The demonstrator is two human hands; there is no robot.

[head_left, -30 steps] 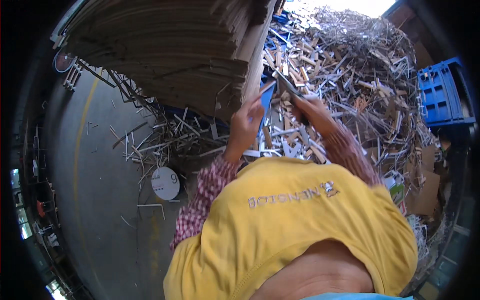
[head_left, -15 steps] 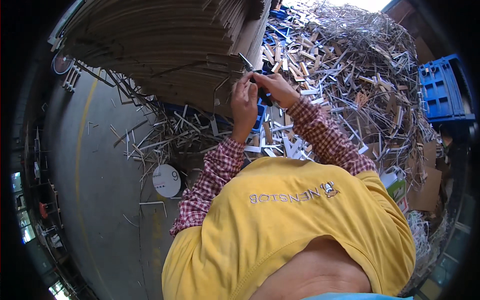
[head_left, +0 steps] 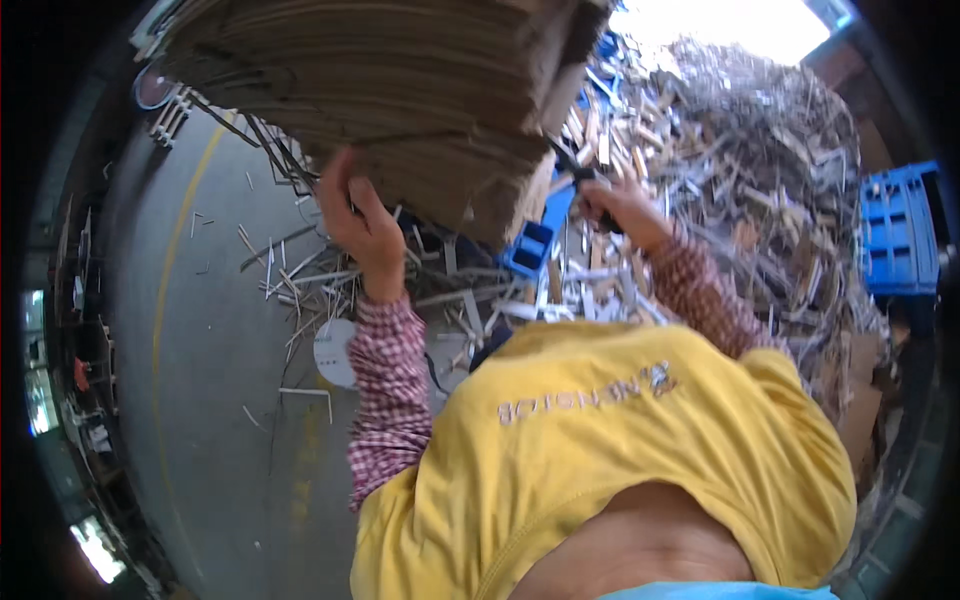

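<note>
A tall stack of brown cardboard sheets [head_left: 400, 110] fills the upper left, its layered edges facing me. My left hand [head_left: 365, 220] is raised at the stack's lower left side, fingers apart and slightly blurred, holding nothing I can see. To the right of the stack, my right hand [head_left: 625, 205] is closed around the black handle of a slim hand tool [head_left: 566, 156]. That tool's dark, pointed end is directed up and left at the stack's right edge. Motion blur hides whether it is scissors or pliers.
Cardboard and white strip scraps [head_left: 740, 190] are heaped at the right. A blue crate [head_left: 900, 230] stands at the far right, and a blue plastic piece [head_left: 530, 248] lies under the stack. A white round disc [head_left: 336, 352] and loose strips lie on the grey floor [head_left: 220, 400].
My hands, together at the stack's right corner before, have separated. The left moved left along the stack and opened; the right moved right and slightly down with the tool. The view shifted slightly.
</note>
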